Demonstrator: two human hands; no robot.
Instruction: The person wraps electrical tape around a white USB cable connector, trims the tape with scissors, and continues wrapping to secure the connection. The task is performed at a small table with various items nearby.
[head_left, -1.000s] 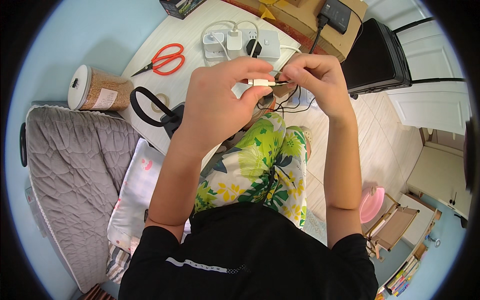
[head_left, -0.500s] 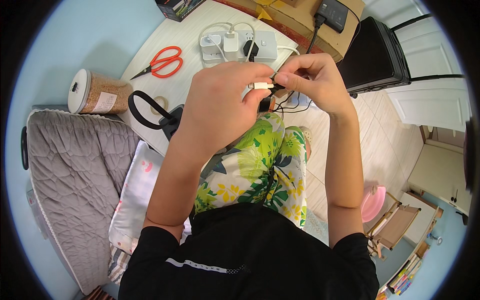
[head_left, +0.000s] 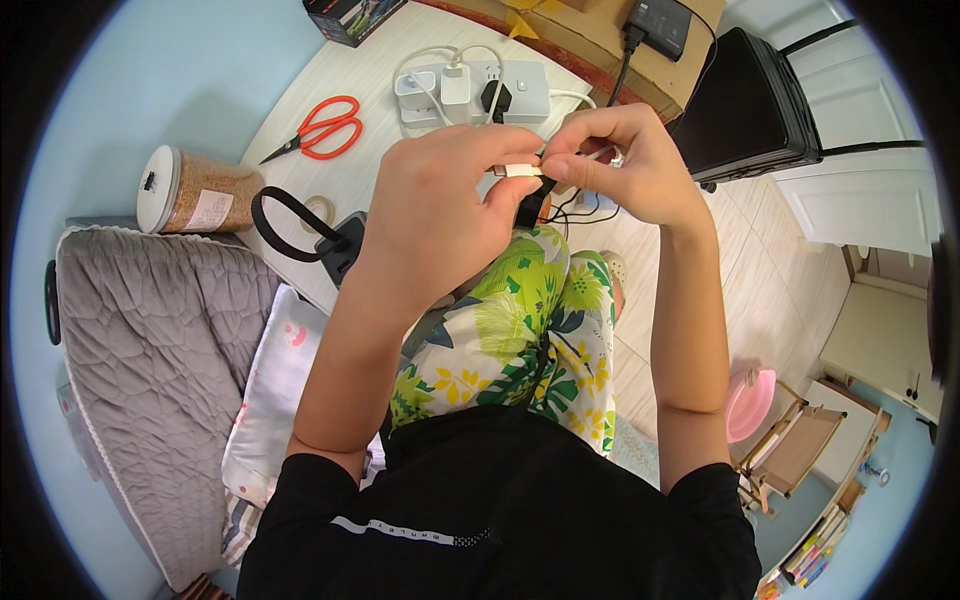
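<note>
My left hand (head_left: pixel 435 205) pinches a white cable plug (head_left: pixel 514 171) with a metal tip between thumb and fingertips. Just behind the plug, my right hand (head_left: pixel 632 172) closes its thumb and forefinger on the same cable. A short bit of white cable (head_left: pixel 615 155) shows beside the right fingers. Below the hands hang several thin black cables (head_left: pixel 575 214). Next to my left wrist stands a dark box-shaped device (head_left: pixel 343 246) with a black strap loop (head_left: pixel 262 222). What lies under the left palm is hidden.
On the white table (head_left: pixel 290 90) are a power strip (head_left: pixel 525 88) with chargers plugged in, orange-handled scissors (head_left: pixel 325 128) and a tape roll (head_left: pixel 318 212). A grain-filled jar (head_left: pixel 210 192) stands at left. A cardboard box (head_left: pixel 600 45) and black suitcase (head_left: pixel 745 105) stand at far right.
More white cable shows by my right fingers, and the dark piece at the back of the plug is less visible. My hands have hardly moved.
</note>
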